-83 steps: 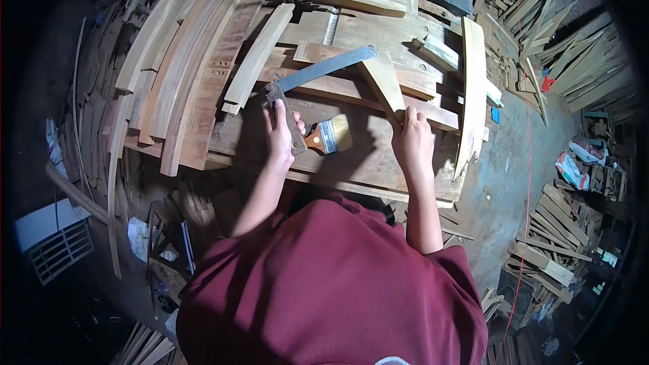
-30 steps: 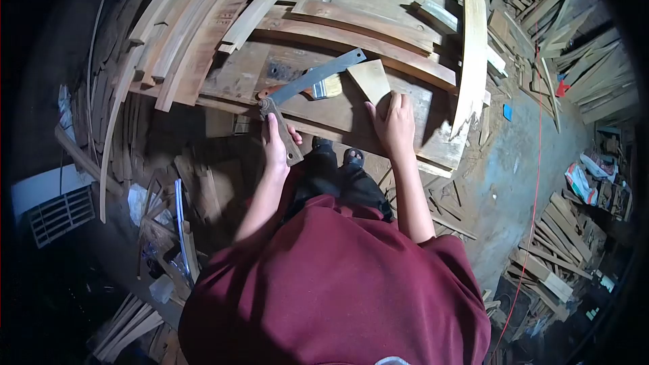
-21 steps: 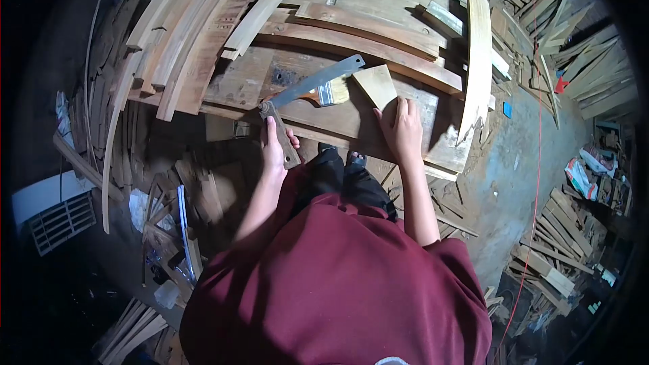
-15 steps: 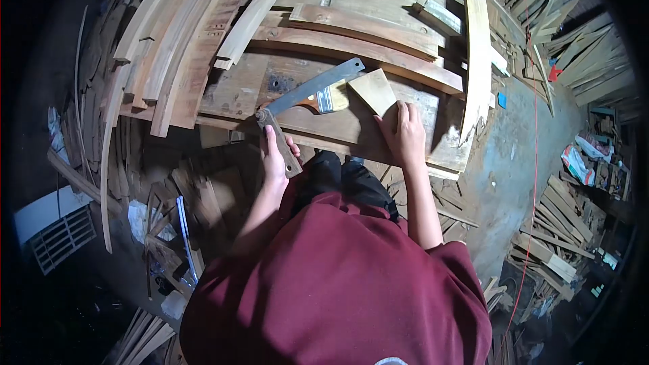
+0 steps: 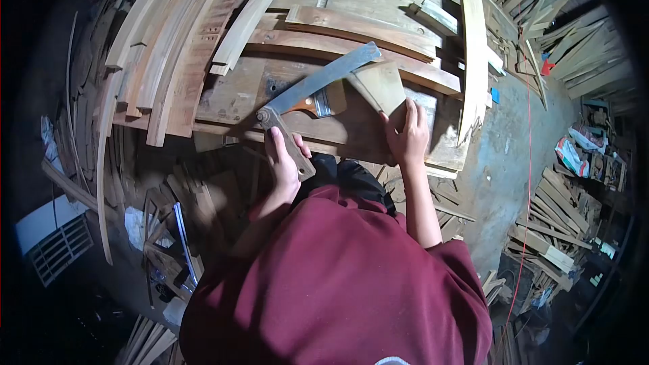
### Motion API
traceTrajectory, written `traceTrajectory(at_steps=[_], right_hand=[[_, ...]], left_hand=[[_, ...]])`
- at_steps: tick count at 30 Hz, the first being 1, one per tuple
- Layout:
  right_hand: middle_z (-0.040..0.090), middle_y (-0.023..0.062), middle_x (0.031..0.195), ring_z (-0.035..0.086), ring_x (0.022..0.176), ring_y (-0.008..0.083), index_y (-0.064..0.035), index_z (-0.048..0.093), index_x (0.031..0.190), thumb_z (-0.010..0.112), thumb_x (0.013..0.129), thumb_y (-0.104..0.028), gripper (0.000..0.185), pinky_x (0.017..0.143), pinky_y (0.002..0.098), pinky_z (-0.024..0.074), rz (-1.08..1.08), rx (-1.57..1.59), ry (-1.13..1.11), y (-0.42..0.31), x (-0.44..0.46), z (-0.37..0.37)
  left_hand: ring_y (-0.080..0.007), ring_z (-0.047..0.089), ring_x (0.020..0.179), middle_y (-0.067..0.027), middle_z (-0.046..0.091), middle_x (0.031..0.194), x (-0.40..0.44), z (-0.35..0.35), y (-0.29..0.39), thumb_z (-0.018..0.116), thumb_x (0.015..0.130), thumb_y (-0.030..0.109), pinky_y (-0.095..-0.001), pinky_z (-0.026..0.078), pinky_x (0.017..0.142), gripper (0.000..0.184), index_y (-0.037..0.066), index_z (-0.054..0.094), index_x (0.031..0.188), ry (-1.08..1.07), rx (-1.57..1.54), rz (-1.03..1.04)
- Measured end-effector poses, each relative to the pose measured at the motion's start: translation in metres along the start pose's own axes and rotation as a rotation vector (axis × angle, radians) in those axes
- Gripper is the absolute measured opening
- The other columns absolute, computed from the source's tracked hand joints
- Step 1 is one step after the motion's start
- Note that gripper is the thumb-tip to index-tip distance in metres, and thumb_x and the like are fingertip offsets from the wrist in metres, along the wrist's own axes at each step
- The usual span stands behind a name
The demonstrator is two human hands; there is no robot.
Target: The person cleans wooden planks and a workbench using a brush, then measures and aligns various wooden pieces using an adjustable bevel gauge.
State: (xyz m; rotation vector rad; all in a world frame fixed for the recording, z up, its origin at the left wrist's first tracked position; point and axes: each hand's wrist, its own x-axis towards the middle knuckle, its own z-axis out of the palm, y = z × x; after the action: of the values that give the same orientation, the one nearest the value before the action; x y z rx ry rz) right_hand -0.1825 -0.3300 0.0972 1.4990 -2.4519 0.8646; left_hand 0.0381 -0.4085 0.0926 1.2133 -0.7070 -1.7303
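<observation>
Gripping the bevel gauge (image 5: 323, 80) by its handle (image 5: 273, 123) in a curled left hand (image 5: 286, 164). Pinching the wood block (image 5: 384, 89) between thumb and fingers of the right hand (image 5: 410, 138), over the counter (image 5: 233, 94). Hemmed by a paintbrush (image 5: 323, 103) between the hands, a beam (image 5: 433, 76) beyond them and a board (image 5: 473, 61) to their right.

Bevel gauge (image 5: 309, 88) back against wooden piece (image 5: 383, 88)

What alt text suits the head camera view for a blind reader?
A person's left hand holds a bevel gauge, its metal blade angled near a pale wood piece in the right hand; a paintbrush and wooden strips lie on the workbench.
</observation>
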Motion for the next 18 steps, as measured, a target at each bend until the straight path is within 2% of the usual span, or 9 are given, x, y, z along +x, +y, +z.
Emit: traceTrajectory(at_steps=[7,10,11,14,18], right_hand=[[0.054,0.0184,0.103,0.055,0.092,0.0347,0.0023,0.049,0.114,0.074,0.072,-0.026,0.056,0.077,0.0388,0.0476,0.111,-0.025,0.213,0.004,0.023,0.004],[0.055,0.0183,0.101,0.054,0.093,0.0351,0.002,0.05,0.111,0.074,0.071,-0.024,0.053,0.08,0.0392,0.0456,0.161,-0.011,0.244,0.012,0.029,0.005],[0.055,0.0178,0.101,0.054,0.093,0.0345,0.0022,0.051,0.111,0.074,0.071,-0.024,0.053,0.08,0.0388,0.0457,0.163,-0.017,0.246,0.015,0.03,0.006],[0.054,0.0173,0.102,0.054,0.094,0.0327,0.0022,0.049,0.113,0.074,0.072,-0.028,0.056,0.078,0.0376,0.0479,0.164,-0.039,0.202,0.024,0.032,0.006],[0.054,0.0176,0.102,0.054,0.093,0.0327,0.0029,0.049,0.113,0.074,0.072,-0.026,0.056,0.077,0.0372,0.0483,0.149,-0.036,0.205,0.026,0.033,0.005]], left_hand=[[-0.014,0.05,0.051,-0.0045,0.049,0.067,0.033,0.039,0.019,0.04,0.094,0.047,-0.0261,0.041,0.046,0.038,0.01,0.042,0.089,-0.147,0.026,0.003],[-0.0133,0.049,0.051,-0.0036,0.048,0.066,0.049,0.06,0.029,0.038,0.094,0.048,-0.026,0.041,0.047,0.042,0.008,0.045,0.083,-0.272,0.072,0.012],[-0.0131,0.049,0.051,-0.0031,0.047,0.065,0.05,0.07,0.031,0.037,0.094,0.049,-0.0254,0.041,0.048,0.045,0.008,0.046,0.079,-0.243,0.083,-0.003],[-0.013,0.049,0.051,-0.0029,0.047,0.065,0.068,0.082,0.024,0.037,0.094,0.049,-0.0255,0.041,0.048,0.045,0.008,0.045,0.079,-0.334,0.129,-0.006],[-0.0128,0.049,0.049,-0.0035,0.047,0.063,0.073,0.105,0.02,0.041,0.094,0.046,-0.0257,0.042,0.045,0.038,0.009,0.042,0.088,-0.279,0.121,-0.002]])
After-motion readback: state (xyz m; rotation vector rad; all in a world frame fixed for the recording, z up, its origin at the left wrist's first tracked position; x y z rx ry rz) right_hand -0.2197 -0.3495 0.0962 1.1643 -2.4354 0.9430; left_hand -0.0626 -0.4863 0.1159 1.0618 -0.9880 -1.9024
